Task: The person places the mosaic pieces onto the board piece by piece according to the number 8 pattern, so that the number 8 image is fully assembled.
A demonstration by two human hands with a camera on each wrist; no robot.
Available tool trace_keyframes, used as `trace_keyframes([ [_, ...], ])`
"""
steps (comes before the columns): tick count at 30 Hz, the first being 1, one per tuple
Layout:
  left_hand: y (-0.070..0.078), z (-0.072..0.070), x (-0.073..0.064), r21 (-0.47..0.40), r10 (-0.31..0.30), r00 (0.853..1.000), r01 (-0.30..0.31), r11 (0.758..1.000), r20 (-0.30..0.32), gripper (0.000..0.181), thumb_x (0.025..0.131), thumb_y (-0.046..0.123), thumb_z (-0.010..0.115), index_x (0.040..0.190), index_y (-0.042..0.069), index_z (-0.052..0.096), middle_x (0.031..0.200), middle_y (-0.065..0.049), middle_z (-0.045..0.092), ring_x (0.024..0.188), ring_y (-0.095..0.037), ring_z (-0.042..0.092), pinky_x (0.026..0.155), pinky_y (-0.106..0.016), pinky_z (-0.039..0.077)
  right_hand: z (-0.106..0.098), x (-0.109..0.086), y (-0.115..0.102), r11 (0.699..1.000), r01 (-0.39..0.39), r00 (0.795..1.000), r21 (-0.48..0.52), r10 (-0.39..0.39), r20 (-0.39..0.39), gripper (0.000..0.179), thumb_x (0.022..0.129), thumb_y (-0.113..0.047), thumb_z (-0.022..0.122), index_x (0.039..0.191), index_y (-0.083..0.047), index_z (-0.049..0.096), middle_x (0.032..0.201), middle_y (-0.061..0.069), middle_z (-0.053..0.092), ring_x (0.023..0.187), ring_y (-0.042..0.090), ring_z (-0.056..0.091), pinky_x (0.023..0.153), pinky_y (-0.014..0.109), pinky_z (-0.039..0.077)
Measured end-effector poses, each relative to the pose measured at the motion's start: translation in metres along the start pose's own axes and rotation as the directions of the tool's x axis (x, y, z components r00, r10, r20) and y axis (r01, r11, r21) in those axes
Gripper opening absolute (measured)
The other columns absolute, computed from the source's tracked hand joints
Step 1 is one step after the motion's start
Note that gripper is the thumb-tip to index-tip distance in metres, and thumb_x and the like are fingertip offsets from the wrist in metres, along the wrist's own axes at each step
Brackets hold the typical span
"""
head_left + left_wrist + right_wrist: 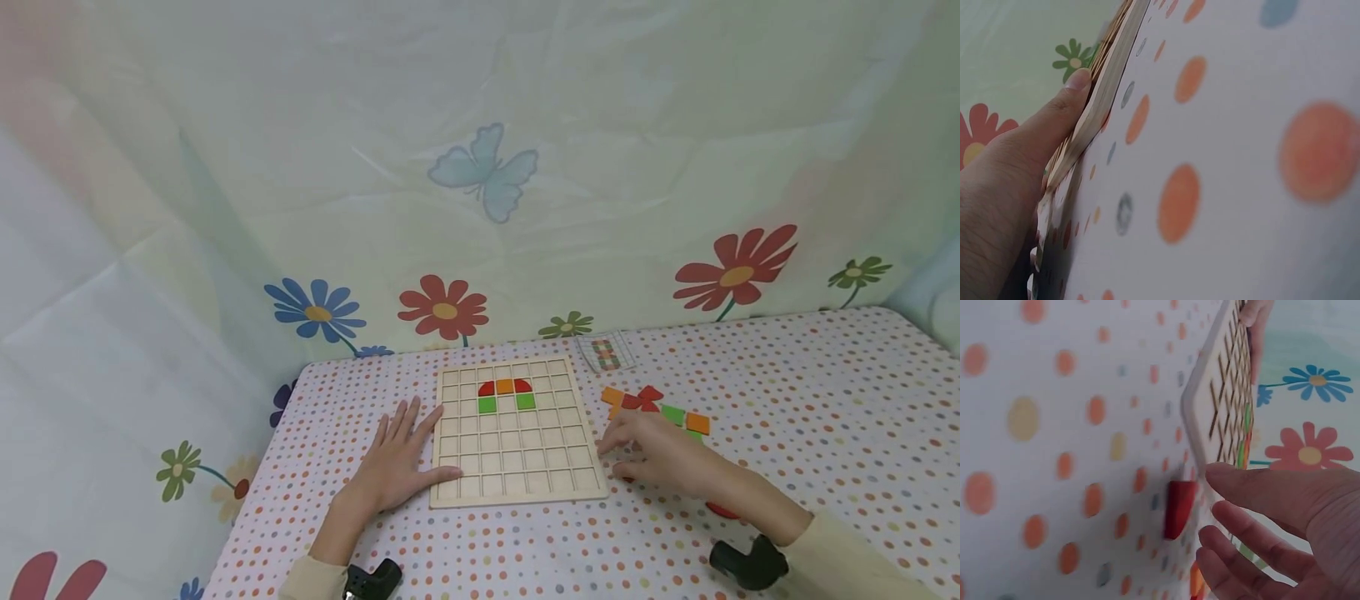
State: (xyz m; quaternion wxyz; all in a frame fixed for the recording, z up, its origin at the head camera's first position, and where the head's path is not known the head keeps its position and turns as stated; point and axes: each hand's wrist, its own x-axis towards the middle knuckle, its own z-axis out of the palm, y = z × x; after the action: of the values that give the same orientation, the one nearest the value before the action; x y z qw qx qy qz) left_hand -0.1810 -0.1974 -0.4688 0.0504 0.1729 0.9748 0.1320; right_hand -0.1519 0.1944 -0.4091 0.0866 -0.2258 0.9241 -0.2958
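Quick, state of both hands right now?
Left hand: open, thumb on the gridded board.
Right hand: open, fingers loosely bent, nothing visibly held; a red piece lies close by.

Wooden square grid board (491, 462) lies flat on the table w/ a white dotted cloth (825, 417); pale floral fabric backdrop (600, 258) hangs behind. On the board, toward its far side: orange square tile (504, 386) btwn L red quarter-round tile (487, 388) & R red quarter-round tile (522, 385); L green square tile (487, 405) & R green square tile (526, 402) sit one row nearer, directly below the reds, one cell apart. L hand (397, 471) on board's L edge. Printed white paper card (606, 352) just past board's far R corner. R of board: loose red, orange & green flat tiles (672, 414), R hand (660, 446) in front. Red flat piece (722, 510) prob. partly under R forearm, view's poor there.
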Motion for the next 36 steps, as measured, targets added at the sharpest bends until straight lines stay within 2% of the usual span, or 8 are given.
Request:
trace_keyframes([
  [5, 0.001, 0.0, 0.0, -0.004, 0.001, 1.0, -0.001, 1.0, 0.0, 0.102, 0.089, 0.079, 0.059, 0.168, 0.024, 0.026, 0.175, -0.014, 0.011, 0.162, -0.036, 0.003, 0.13, -0.057, 0.004, 0.003, -0.008, 0.016, 0.999, 0.024, 1.0, 0.027, -0.024, 0.006, 0.02, 0.08, -0.002, 0.089, 0.095, -0.013, 0.082, 0.092, -0.007, 0.064, 0.077, 0.008, 0.053, 0.063, 0.022, 0.05],
  [9, 0.001, 0.0, -0.001, -0.014, 0.001, 1.0, -0.001, 1.0, 0.002, 0.102, 0.089, 0.078, 0.06, 0.168, 0.024, 0.027, 0.175, -0.014, 0.011, 0.161, -0.036, 0.003, 0.13, -0.057, 0.004, 0.003, -0.012, 0.02, 0.998, 0.019, 1.0, 0.052, -0.02, 0.018, 0.019, 0.081, 0.0, 0.088, 0.093, -0.013, 0.081, 0.091, -0.009, 0.067, 0.08, 0.006, 0.057, 0.066, 0.023, 0.053],
  [16, 0.001, 0.0, -0.002, -0.013, 0.005, 1.0, -0.005, 1.0, 0.002, 0.101, 0.089, 0.078, 0.059, 0.168, 0.024, 0.026, 0.175, -0.015, 0.01, 0.161, -0.036, 0.003, 0.13, -0.058, 0.004, 0.001, -0.012, 0.02, 0.998, -0.011, 0.999, 0.058, 0.009, 0.04, 0.023, 0.078, 0.004, 0.088, 0.095, -0.011, 0.081, 0.09, -0.007, 0.066, 0.078, 0.008, 0.058, 0.066, 0.023, 0.054],
  [24, 0.001, -0.001, -0.001, -0.008, 0.001, 1.0, -0.001, 1.0, 0.0, 0.102, 0.089, 0.079, 0.058, 0.168, 0.023, 0.026, 0.175, -0.014, 0.01, 0.161, -0.036, 0.002, 0.13, -0.057, 0.004, 0.001, -0.011, 0.02, 0.996, -0.039, 0.999, 0.075, 0.036, 0.041, 0.025, 0.077, 0.004, 0.089, 0.093, -0.012, 0.081, 0.086, -0.005, 0.06, 0.077, 0.013, 0.053, 0.063, 0.022, 0.049],
  [30, 0.001, -0.003, -0.002, -0.011, 0.0, 1.0, 0.0, 1.0, 0.0, 0.101, 0.09, 0.078, 0.059, 0.168, 0.023, 0.027, 0.175, -0.015, 0.011, 0.161, -0.036, 0.003, 0.13, -0.057, 0.004, 0.0, -0.01, 0.02, 0.994, -0.029, 0.999, 0.106, 0.025, 0.035, 0.026, 0.076, 0.005, 0.089, 0.087, -0.012, 0.074, 0.08, -0.006, 0.06, 0.072, 0.012, 0.052, 0.06, 0.022, 0.048],
  [34, 0.002, -0.004, -0.002, -0.022, 0.004, 1.0, -0.004, 1.0, 0.0, 0.101, 0.089, 0.078, 0.059, 0.168, 0.023, 0.027, 0.175, -0.015, 0.011, 0.161, -0.036, 0.002, 0.13, -0.058, 0.004, -0.002, -0.009, 0.019, 0.995, -0.023, 0.999, 0.1, 0.02, 0.035, 0.023, 0.077, 0.004, 0.089, 0.083, -0.013, 0.075, 0.075, -0.007, 0.06, 0.066, 0.01, 0.05, 0.056, 0.022, 0.045],
  [36, 0.002, -0.003, -0.002, -0.023, 0.003, 1.0, -0.003, 1.0, 0.003, 0.101, 0.089, 0.078, 0.059, 0.168, 0.023, 0.027, 0.175, -0.014, 0.011, 0.162, -0.036, 0.002, 0.13, -0.057, 0.004, -0.004, -0.006, 0.017, 0.997, -0.01, 1.0, 0.08, 0.009, 0.018, 0.021, 0.078, 0.004, 0.088, 0.084, -0.012, 0.077, 0.078, -0.008, 0.064, 0.068, 0.009, 0.053, 0.057, 0.022, 0.048],
])
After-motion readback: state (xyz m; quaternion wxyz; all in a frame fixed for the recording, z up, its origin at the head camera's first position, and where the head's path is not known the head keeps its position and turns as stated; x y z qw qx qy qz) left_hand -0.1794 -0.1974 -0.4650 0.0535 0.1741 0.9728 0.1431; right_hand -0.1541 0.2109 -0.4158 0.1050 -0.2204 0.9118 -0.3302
